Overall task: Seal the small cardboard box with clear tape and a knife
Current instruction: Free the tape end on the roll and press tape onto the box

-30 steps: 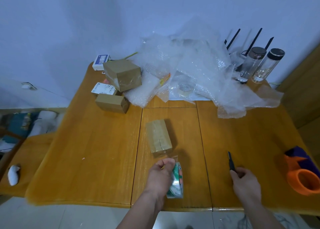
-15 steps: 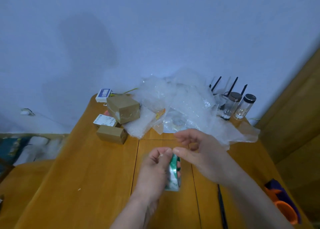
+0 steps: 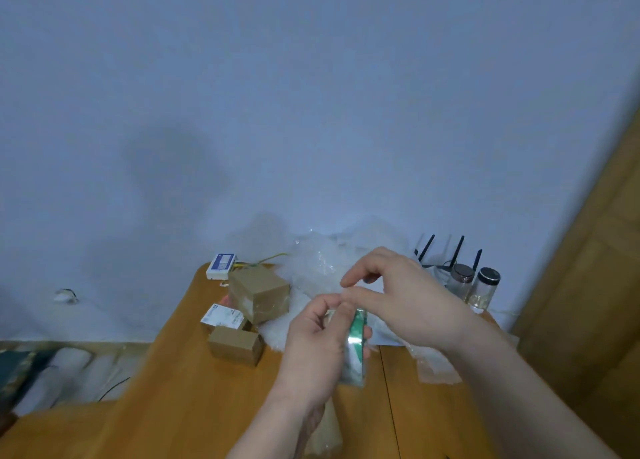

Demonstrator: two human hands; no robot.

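My left hand [image 3: 311, 347] is raised above the wooden table [image 3: 173, 406] and grips a roll of clear tape [image 3: 356, 340] with a green and white core, held on edge. My right hand [image 3: 408, 302] is at the top of the roll. Its thumb tip touches the rim and its forefinger curls just above, with a small gap between them. A pale shiny shape [image 3: 325, 434] shows below my left wrist; I cannot tell whether it is the small cardboard box. The knife is hidden.
At the back left stand a large taped carton [image 3: 259, 295], a small brown carton [image 3: 235, 344] and two white labelled packets [image 3: 221, 316] [image 3: 221, 266]. Bubble wrap [image 3: 311, 268] is piled behind my hands. Two glass jars [image 3: 485, 288] and router antennas [image 3: 457, 250] are at the back right.
My head has tilted up, so more wall shows. My right hand left the knife on the table and rose to the roll, which my left hand lifted from the table.
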